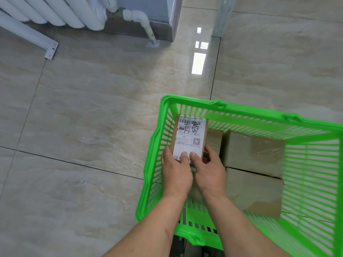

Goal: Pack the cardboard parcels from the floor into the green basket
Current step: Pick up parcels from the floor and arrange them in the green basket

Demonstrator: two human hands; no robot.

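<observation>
A green slatted plastic basket point(259, 115) stands on the tiled floor at the lower right. Inside its left end I hold a small cardboard parcel with a white shipping label point(189, 134), label side up. My left hand point(176, 169) grips its near left corner and my right hand point(209, 169) grips its near right corner, thumbs on the label. Two bigger plain cardboard parcels lie in the basket to the right: one further away point(254, 151), one nearer point(256, 191). Another brown box point(214, 139) shows partly behind the labelled parcel.
A white radiator point(55, 12) with a pipe point(146, 25) runs along the wall at the top left. A white metal bracket point(27, 34) rests on the floor below it. A grey metal post point(222, 15) stands at the top right. Glossy beige floor tiles point(92, 108) surround the basket.
</observation>
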